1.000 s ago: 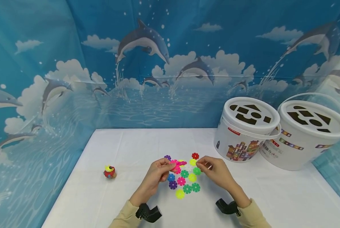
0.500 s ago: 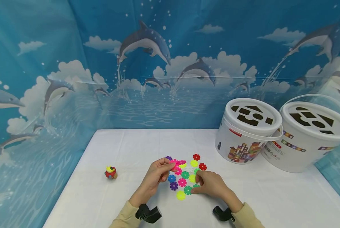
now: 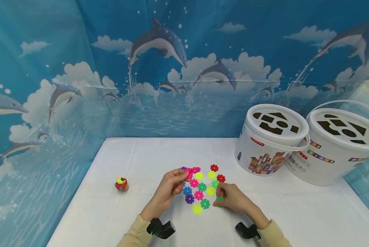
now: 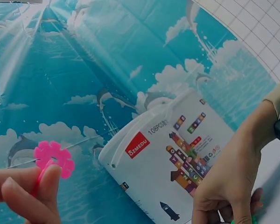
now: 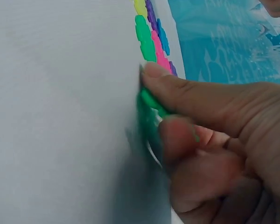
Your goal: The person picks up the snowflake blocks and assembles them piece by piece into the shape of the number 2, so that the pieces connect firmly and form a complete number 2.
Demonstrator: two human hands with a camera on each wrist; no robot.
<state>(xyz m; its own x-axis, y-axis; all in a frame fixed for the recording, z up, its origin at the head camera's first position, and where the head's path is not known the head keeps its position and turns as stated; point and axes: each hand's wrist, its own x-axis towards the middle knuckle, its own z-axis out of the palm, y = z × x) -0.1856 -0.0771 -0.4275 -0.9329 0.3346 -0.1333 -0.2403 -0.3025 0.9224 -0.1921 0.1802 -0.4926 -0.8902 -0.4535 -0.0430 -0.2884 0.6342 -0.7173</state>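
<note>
My left hand (image 3: 169,185) pinches pink notched plastic discs (image 4: 53,158) between thumb and fingers, raised above the far left of a scatter of similar discs. Two of these pink discs appear joined at an angle, one seen flat and the other edge-on in the left wrist view. At the right side of the scatter, my right hand (image 3: 232,197) is low over the white table, thumb and fingertips pinching a green notched disc (image 5: 151,103). Left of it lie another green disc (image 3: 205,203) and a yellow disc (image 3: 197,209).
Several more discs lie between the hands, including a blue disc (image 3: 187,191) and a red disc (image 3: 221,178). Two lidded white buckets, a nearer bucket (image 3: 271,144) and a farther-right bucket (image 3: 342,147), stand at the back right. A small red-and-yellow toy figure (image 3: 121,184) sits at left.
My right hand has come down from the far right of the scatter to its near right, picked at a green disc and drawn it rightward. The left hand keeps its pink discs nearly in place.
</note>
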